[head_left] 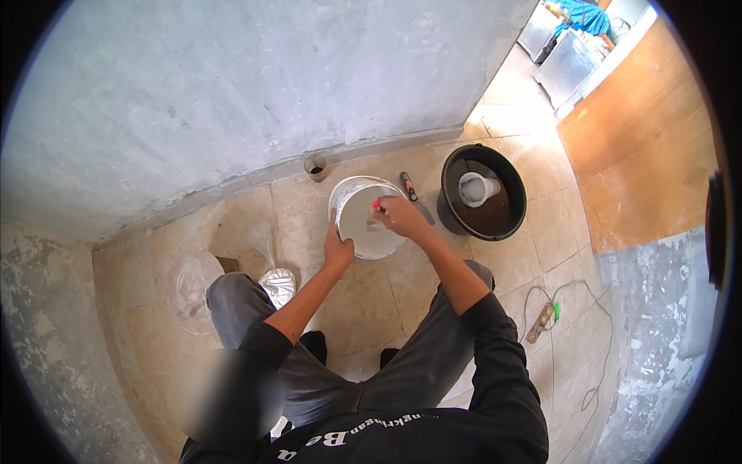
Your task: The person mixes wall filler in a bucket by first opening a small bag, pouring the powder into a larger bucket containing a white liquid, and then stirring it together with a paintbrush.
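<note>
Between my knees and the wall, a white bucket (332, 203) tilts toward me, with a smooth pale grey mix inside. My left hand (338, 253) is closed on the left side of its rim. Over the bucket's mouth, my right hand (402, 216) grips a small red-handled tool (376, 205). Its working end points down at the mix and is too small to make out. Just beyond the bucket's right side lies a hand tool with a red and black handle (408, 186).
A black tub (521, 193) holds brown water and a white container (478, 190). By the wall stands a clear cup (315, 168). Left of my leg are a silver bag (279, 287) and a round translucent tub (192, 292). A power strip (541, 323) with a trailing cable lies at right.
</note>
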The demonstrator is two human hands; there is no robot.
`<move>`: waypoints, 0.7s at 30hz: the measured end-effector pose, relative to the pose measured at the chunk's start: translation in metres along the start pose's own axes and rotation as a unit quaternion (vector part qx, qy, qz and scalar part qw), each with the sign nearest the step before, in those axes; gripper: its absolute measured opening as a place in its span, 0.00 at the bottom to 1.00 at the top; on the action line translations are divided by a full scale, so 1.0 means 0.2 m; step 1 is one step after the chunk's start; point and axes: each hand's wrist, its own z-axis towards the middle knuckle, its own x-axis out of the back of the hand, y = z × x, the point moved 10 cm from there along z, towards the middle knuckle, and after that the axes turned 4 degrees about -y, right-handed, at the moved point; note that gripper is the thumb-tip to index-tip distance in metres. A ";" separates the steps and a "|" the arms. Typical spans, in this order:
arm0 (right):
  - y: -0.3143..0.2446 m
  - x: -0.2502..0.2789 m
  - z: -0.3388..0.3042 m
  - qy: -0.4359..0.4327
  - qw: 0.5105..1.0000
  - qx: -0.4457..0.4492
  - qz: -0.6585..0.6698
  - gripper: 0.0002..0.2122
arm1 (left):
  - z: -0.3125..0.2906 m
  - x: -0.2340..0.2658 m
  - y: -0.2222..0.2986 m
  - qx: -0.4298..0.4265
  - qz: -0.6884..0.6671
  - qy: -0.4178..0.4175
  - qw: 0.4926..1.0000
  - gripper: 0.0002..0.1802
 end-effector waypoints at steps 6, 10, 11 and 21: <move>0.07 -0.24 0.04 -0.058 0.984 -0.018 -0.170 0.12 | 0.00 0.00 -0.02 0.006 -0.006 -0.007 1.000 0.47; 0.11 -0.17 0.06 0.047 0.967 -0.092 -0.231 0.11 | 0.01 0.01 -0.07 0.038 -0.008 0.001 0.999 0.47; 0.12 -0.19 0.05 0.045 0.967 -0.092 -0.233 0.11 | 0.00 0.02 -0.07 0.034 -0.009 0.004 0.999 0.47; -0.04 -0.15 0.07 0.064 0.995 0.017 -0.076 0.11 | 0.00 0.03 -0.02 0.006 0.001 0.005 1.000 0.47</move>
